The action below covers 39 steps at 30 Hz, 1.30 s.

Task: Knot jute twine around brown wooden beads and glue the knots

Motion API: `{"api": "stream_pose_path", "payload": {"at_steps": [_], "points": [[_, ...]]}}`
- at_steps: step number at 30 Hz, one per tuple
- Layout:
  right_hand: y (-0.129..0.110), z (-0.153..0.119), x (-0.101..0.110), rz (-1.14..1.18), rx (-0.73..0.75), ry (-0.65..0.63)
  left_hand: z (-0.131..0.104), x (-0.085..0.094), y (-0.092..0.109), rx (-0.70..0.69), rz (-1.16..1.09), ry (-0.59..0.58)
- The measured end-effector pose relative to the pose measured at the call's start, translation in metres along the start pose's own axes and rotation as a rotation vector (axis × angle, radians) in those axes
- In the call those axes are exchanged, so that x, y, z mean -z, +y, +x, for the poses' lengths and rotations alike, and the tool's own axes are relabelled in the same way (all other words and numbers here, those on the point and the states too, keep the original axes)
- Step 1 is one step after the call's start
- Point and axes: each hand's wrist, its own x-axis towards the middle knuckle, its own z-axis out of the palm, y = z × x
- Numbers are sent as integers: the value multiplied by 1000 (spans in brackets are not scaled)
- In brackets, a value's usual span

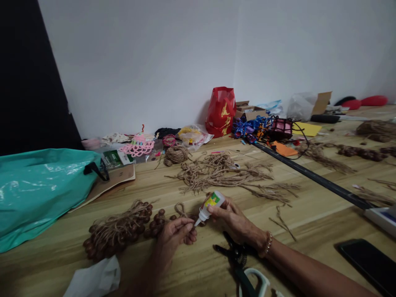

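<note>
My right hand (230, 216) is closed around a small glue bottle (213, 203) with a yellow and green label, tilted nozzle-down. The nozzle tip is at the fingertips of my left hand (176, 237), which are pinched together; what they hold is too small to make out, though twine lies right beside them. A looped piece of brown twine (180, 209) is just behind my left hand. Left of that hand lies a bundle of brown beads with twine (120, 229). A pile of knotted twine (216, 171) spreads on the wooden table (148, 179) beyond both hands.
Pruning shears (236, 255) lie below my right forearm, and a dark phone (368, 264) is at the right. White tissue (94, 278) sits near the front left, a teal bag (46, 189) behind it. A red bag (221, 113) stands by the wall; a black strip (309, 173) crosses the table.
</note>
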Motion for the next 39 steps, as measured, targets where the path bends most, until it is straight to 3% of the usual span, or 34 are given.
{"api": "stream_pose_path", "payload": {"at_steps": [19, 25, 39], "points": [[5, 1, 2, -36, 18, 12, -1, -2, -1, -13, 25, 4], [4, 3, 3, -57, 20, 89, -1, -1, -2, -20, -21, -2], [2, 2, 1, -5, 4, 31, 2, -2, 0, 3, -22, 9]]}}
